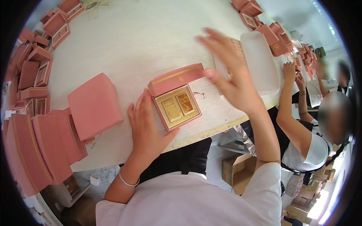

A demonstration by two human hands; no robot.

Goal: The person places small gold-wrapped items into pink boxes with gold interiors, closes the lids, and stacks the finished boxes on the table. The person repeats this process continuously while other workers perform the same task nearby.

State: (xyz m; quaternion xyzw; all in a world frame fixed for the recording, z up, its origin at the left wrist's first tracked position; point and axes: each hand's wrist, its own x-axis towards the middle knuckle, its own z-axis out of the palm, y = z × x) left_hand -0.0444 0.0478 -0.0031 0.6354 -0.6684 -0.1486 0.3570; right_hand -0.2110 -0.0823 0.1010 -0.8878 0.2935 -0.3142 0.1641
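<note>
A small pink gift box (184, 118) stands on the table with its hinged lid (175, 79) raised at the back. Inside, two gold-coloured bars (184, 103) lie side by side in a gold-toned insert. My left hand (146, 130) is against the box's left front corner, fingers stretched along its left side and the thumb by the front edge. It looks open, touching the box without wrapping round it. Slightly blurred, my right hand (235, 79) is raised in the air to the right of the lid. Its fingers are spread, and nothing shows in them.
A larger pink box (94, 107) lies left, by a row of closed pink boxes (56, 145). Many pink boxes line the far left. A whitish tray (262, 64) is at right, with more boxes (277, 39) beyond. A co-worker (301, 139) works further right; a cardboard box (241, 171) sits below.
</note>
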